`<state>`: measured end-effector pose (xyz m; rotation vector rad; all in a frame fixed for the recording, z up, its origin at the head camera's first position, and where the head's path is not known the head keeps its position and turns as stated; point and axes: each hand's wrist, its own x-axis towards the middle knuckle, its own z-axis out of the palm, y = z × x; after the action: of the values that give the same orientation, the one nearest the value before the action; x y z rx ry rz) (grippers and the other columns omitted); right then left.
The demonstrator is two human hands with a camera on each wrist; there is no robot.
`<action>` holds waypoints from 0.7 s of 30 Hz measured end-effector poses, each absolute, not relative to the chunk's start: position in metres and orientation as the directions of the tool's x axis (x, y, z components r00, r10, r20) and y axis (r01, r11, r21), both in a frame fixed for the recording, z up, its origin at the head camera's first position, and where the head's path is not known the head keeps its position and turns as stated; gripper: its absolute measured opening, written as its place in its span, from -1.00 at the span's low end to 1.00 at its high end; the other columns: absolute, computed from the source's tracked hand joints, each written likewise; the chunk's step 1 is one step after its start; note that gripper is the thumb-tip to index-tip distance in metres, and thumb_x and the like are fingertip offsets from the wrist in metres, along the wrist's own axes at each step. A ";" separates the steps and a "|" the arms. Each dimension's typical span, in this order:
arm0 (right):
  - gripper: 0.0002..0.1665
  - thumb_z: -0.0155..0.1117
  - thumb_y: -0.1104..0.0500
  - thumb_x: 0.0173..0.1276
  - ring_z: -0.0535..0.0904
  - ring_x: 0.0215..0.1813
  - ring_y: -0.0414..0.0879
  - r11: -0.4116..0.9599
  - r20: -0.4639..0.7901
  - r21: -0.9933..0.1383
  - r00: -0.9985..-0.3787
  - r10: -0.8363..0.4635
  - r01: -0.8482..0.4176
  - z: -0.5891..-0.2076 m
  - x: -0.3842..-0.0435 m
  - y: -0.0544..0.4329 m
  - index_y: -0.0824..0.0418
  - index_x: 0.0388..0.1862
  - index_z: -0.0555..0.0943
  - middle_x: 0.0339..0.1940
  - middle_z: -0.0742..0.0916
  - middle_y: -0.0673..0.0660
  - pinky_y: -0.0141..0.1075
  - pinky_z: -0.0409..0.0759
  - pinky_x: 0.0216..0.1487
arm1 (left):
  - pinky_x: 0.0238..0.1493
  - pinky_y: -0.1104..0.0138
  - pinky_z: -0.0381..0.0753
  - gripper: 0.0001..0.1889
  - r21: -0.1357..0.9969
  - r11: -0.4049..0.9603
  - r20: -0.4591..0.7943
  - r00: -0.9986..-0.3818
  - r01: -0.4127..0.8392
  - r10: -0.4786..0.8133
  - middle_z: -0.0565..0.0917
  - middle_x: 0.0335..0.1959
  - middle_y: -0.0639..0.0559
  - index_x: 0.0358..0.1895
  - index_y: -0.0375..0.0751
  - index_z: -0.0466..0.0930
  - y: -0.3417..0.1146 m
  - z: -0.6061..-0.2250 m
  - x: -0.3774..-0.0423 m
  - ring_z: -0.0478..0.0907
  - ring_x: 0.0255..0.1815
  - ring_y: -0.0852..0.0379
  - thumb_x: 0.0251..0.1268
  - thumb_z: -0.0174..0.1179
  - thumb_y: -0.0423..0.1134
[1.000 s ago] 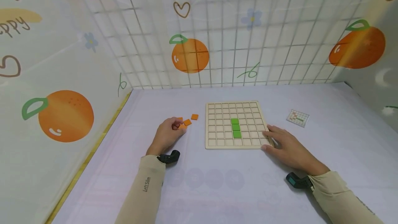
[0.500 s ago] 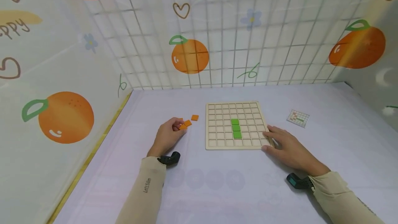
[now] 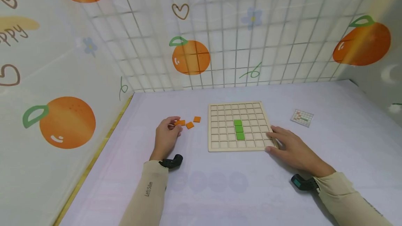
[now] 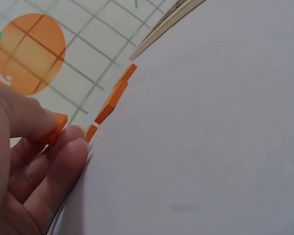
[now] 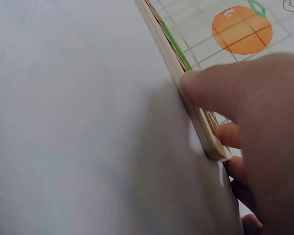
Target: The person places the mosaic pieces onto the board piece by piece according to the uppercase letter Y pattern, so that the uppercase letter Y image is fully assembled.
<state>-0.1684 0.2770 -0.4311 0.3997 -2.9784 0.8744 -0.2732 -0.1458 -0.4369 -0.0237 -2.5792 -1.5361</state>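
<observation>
My left hand [image 3: 165, 136] pinches a small square orange tile [image 4: 60, 128] between thumb and fingers, seen closely in the left wrist view. Beside it on the table lie loose orange tiles, one [image 3: 181, 122] right at the fingertips, another [image 3: 190, 125] to the right, and a third [image 3: 196, 119] farther out. A square wooden grid board [image 3: 223, 136] sits in the middle, with a column of green tiles [image 3: 238, 128] in its cells. My right hand [image 3: 290, 148] holds the board's near right corner, thumb against the front edge and fingers over the right side.
A small card [image 3: 302, 118] printed with a coloured grid lies to the right of the board. The pale table [image 3: 213, 191] meets a fruit-patterned curtain [image 3: 220, 58] at the back and both sides. Each wrist wears a black camera band.
My left hand has drawn back a little to the left with a tile in its fingers, and the loose tiles beside it now show more fully. The right hand stays on the board.
</observation>
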 end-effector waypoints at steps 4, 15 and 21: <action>-0.17 0.27 -0.26 0.40 0.12 0.51 0.37 0.811 0.084 -0.528 -0.965 -0.248 -0.254 -0.432 -0.170 0.277 0.28 0.42 0.46 0.54 0.29 0.35 0.31 0.12 0.37 | -0.21 0.37 0.66 -0.66 0.929 0.368 0.072 -0.995 0.039 -0.074 0.55 0.01 -0.01 0.23 -0.13 0.59 -0.146 -0.436 -0.274 0.61 -0.18 0.03 0.44 0.17 -0.32; -0.20 0.28 -0.22 0.41 0.11 0.53 0.34 0.805 0.092 -0.535 -0.965 -0.246 -0.257 -0.430 -0.167 0.282 0.26 0.43 0.45 0.56 0.28 0.31 0.29 0.11 0.38 | -0.11 0.36 0.66 -0.65 0.987 0.161 -0.020 -0.999 -0.027 -0.047 0.55 0.07 -0.08 0.26 -0.19 0.57 -0.138 -0.427 -0.277 0.65 -0.10 0.00 0.47 0.17 -0.35; -0.18 0.28 -0.22 0.41 0.10 0.54 0.33 0.802 0.077 -0.543 -0.966 -0.246 -0.248 -0.431 -0.169 0.281 0.27 0.44 0.44 0.56 0.28 0.32 0.27 0.10 0.40 | -0.05 0.32 0.66 -0.61 0.998 -0.002 -0.063 -0.998 -0.063 0.004 0.55 0.03 -0.21 0.30 -0.23 0.54 -0.139 -0.428 -0.274 0.66 -0.04 -0.10 0.46 0.20 -0.33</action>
<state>-0.1687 0.2811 -0.4315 0.4084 -2.9793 0.8985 -0.2738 -0.1394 -0.4284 0.0672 -2.2521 -2.2567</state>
